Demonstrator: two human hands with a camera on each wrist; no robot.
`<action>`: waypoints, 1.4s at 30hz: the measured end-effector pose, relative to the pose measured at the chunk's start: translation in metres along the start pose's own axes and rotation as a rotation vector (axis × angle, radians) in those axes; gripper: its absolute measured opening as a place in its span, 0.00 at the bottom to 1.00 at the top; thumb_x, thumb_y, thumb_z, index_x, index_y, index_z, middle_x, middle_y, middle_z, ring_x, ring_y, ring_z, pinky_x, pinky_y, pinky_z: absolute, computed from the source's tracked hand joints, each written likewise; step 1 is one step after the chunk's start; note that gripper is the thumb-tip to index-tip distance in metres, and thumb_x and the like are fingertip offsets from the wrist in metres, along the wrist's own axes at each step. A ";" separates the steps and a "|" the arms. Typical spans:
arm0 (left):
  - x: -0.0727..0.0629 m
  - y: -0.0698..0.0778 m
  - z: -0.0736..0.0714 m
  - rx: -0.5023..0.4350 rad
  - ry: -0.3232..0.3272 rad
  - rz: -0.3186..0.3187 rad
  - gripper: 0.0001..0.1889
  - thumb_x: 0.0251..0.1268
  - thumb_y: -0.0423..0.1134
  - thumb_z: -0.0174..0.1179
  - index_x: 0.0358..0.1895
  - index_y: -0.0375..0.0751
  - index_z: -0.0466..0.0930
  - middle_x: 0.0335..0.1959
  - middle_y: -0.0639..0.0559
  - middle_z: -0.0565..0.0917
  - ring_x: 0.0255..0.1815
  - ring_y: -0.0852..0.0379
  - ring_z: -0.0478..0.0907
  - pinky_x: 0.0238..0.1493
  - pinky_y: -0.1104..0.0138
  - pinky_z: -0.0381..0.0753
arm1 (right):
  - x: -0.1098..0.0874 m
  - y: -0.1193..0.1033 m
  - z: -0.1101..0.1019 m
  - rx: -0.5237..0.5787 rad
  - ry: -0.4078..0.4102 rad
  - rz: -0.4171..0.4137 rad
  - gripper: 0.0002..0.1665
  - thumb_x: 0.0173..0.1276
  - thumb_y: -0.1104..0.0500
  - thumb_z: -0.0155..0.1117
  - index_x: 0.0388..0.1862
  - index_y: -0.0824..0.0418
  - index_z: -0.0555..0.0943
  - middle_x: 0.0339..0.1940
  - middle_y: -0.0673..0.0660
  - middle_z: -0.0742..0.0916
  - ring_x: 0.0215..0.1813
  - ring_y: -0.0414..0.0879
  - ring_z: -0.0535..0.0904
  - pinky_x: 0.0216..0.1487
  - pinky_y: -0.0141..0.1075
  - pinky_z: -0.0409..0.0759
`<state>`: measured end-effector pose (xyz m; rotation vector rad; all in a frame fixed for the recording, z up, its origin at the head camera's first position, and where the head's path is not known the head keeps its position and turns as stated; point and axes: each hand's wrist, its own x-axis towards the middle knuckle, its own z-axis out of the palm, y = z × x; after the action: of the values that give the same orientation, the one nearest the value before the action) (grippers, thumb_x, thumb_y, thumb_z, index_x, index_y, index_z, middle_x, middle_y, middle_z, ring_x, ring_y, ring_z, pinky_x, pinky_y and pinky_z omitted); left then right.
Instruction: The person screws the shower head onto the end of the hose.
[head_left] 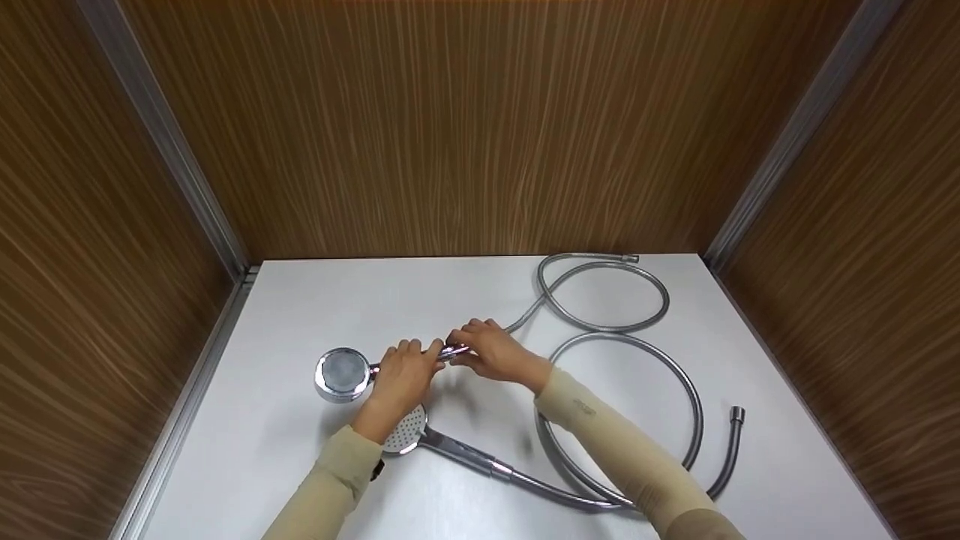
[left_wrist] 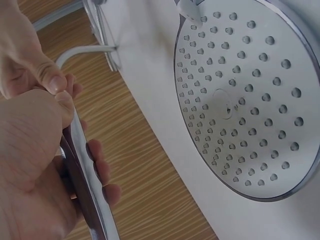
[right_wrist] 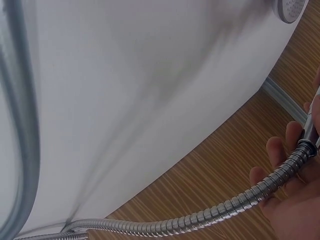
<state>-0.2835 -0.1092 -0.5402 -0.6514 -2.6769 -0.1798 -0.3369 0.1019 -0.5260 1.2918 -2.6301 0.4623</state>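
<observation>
My left hand [head_left: 403, 379] grips the handle of a chrome shower head [head_left: 343, 373] held above the white table, its round head pointing left. In the left wrist view the fingers wrap round the handle [left_wrist: 89, 182]. Close beside it, my right hand [head_left: 493, 352] has its thumb and fingers round the end of a ribbed metal shower hose [right_wrist: 200, 217], where the hose meets the handle. The right fingers partly hide that joint. Below the left wrist lies a second shower head [head_left: 409, 431], its dotted white face up, partly covered by the forearm.
A smooth grey hose [head_left: 694, 397] runs from the second shower head, loops on the right and ends in a metal fitting [head_left: 737, 414]. The ribbed hose's far coil [head_left: 664, 289] lies near the back edge. Wood-grain panels [head_left: 480, 135] enclose the white table [head_left: 262, 450] on three sides.
</observation>
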 end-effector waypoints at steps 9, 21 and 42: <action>0.001 0.000 0.000 0.084 0.054 0.014 0.16 0.72 0.50 0.65 0.52 0.45 0.77 0.30 0.42 0.82 0.33 0.44 0.81 0.32 0.55 0.82 | 0.002 0.001 -0.001 0.005 0.000 0.006 0.15 0.74 0.52 0.70 0.53 0.58 0.83 0.43 0.54 0.90 0.47 0.52 0.84 0.48 0.49 0.83; 0.002 0.000 0.003 0.103 0.081 0.034 0.16 0.72 0.50 0.65 0.51 0.43 0.76 0.29 0.42 0.82 0.32 0.45 0.81 0.30 0.56 0.81 | 0.002 0.001 0.000 0.062 -0.013 0.082 0.20 0.73 0.52 0.73 0.58 0.60 0.83 0.48 0.55 0.91 0.51 0.50 0.84 0.53 0.48 0.82; 0.000 -0.002 0.006 0.077 0.090 0.005 0.16 0.69 0.51 0.67 0.50 0.46 0.78 0.28 0.44 0.82 0.30 0.46 0.80 0.29 0.56 0.82 | 0.005 0.005 0.004 0.013 0.022 -0.010 0.14 0.72 0.52 0.73 0.47 0.60 0.85 0.42 0.52 0.91 0.44 0.49 0.85 0.46 0.46 0.82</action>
<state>-0.2865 -0.1099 -0.5458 -0.6116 -2.5814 -0.1018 -0.3436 0.0997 -0.5292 1.2959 -2.6053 0.4908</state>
